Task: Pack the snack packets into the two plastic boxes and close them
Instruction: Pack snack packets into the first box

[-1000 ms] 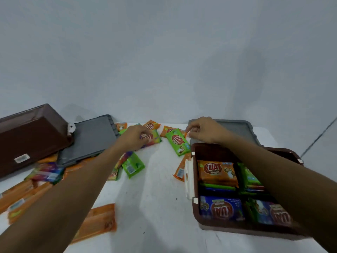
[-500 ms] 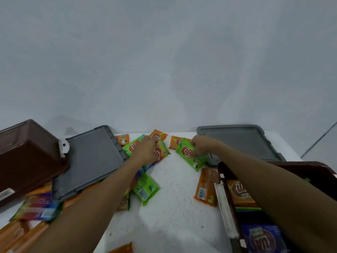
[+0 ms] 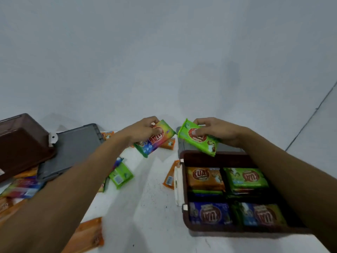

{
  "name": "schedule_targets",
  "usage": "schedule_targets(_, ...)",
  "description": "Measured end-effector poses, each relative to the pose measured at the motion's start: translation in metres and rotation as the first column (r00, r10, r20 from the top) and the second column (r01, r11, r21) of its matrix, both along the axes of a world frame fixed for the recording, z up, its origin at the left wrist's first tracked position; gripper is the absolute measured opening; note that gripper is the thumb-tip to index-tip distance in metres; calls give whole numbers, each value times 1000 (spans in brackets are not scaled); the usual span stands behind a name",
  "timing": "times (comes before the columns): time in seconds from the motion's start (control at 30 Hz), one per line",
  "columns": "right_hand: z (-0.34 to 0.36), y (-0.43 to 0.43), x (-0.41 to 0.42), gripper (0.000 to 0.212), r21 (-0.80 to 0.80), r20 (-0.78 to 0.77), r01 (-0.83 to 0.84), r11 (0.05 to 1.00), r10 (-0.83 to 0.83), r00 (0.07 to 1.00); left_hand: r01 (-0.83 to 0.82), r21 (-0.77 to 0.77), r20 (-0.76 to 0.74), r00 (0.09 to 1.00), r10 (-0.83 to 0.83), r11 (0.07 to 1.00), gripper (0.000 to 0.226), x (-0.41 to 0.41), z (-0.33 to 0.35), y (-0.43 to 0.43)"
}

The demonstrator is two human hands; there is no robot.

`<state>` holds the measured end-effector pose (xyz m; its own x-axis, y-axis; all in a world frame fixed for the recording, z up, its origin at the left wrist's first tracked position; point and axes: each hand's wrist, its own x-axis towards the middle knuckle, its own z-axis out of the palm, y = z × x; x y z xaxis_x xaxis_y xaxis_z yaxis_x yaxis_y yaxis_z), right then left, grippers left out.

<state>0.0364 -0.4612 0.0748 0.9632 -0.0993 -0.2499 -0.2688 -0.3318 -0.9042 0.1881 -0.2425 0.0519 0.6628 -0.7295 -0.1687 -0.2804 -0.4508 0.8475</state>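
My left hand (image 3: 140,131) grips a rainbow-coloured snack packet (image 3: 155,140), lifted above the far middle of the white table (image 3: 145,207). In my right hand (image 3: 217,131) is a green snack packet (image 3: 198,138), pinched and held over the far edge of the open brown box (image 3: 215,158) at the right. That box holds several orange, green and blue packets. A second brown box (image 3: 21,143) lies tipped at the far left. Loose packets remain on the table, among them a green one (image 3: 121,175) and an orange one (image 3: 169,178).
A grey lid (image 3: 73,148) lies next to the left box, and another grey lid (image 3: 182,145) sits behind the right box. Long orange packets (image 3: 87,234) lie at the near left. A pale wall stands right behind the table.
Both hands have lifted their packets off the table: the left raised the rainbow packet, the right carried the green one toward the open right box. The camera view has swung right.
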Motion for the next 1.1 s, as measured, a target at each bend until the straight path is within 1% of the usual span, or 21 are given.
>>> schedule_targets(0.07, -1, -16, -37, 30, -52, -17, -30, 998, 29, 999, 44, -19, 5, 999, -44, 999, 15, -31, 12, -13)
schedule_targets(0.13, -8, -34, -71, 24, -101, -64, -56, 993, 50, 997, 97, 10, 41, 994, -98, 995, 13, -62, 19, -25)
schedule_targets(0.2, -17, -51, -101, 19, -141, -127, -108, 984, 90, 988, 161, 48, 50, 985, -163, 986, 17, -90, 21, -35)
schedule_targets(0.3, -33, -69, -135, 15, -255, -221, -212, 944, 156, 963, 267, 107, 45, 961, -273, 958, 19, -128, 16, -51)
schedule_targets(0.37, -42, -72, -150, 17, -301, -281, -302, 905, 219, 935, 338, 164, 37, 937, -348, 927, 19, -148, 9, -60)
schedule_targets(0.47, -53, -66, -161, 21, -413, -366, -436, 800, 292, 883, 465, 290, 52, 865, -499, 837, 13, -168, -11, -69)
schedule_targets(0.53, -55, -59, -166, 26, -533, -392, -477, 699, 295, 871, 509, 430, 118, 787, -606, 746, 16, -177, -27, -72)
schedule_targets(0.6, -56, -53, -170, 33, -630, -382, -477, 612, 290, 877, 470, 568, 221, 704, -675, 676, 28, -182, -39, -72)
schedule_targets(0.63, -56, -52, -172, 35, -654, -384, -483, 582, 295, 875, 440, 611, 266, 668, -695, 658, 32, -183, -42, -72)
schedule_targets(0.7, -59, -49, -174, 36, -669, -425, -529, 521, 317, 848, 408, 661, 297, 629, -718, 630, 37, -186, -44, -71)
schedule_targets(0.73, -60, -49, -174, 37, -669, -445, -549, 501, 321, 836, 405, 672, 288, 629, -722, 620, 38, -186, -45, -70)
schedule_targets(0.83, -57, -48, -174, 38, -658, -470, -569, 493, 321, 822, 417, 664, 264, 646, -717, 620, 36, -185, -44, -68)
schedule_targets(1.0, -55, -49, -173, 40, -591, -531, -609, 529, 313, 787, 445, 648, 217, 669, -710, 618, 34, -183, -43, -67)
schedule_targets(1.1, -58, -48, -175, 40, -597, -516, -600, 532, 317, 796, 443, 646, 226, 667, -710, 622, 35, -183, -45, -67)
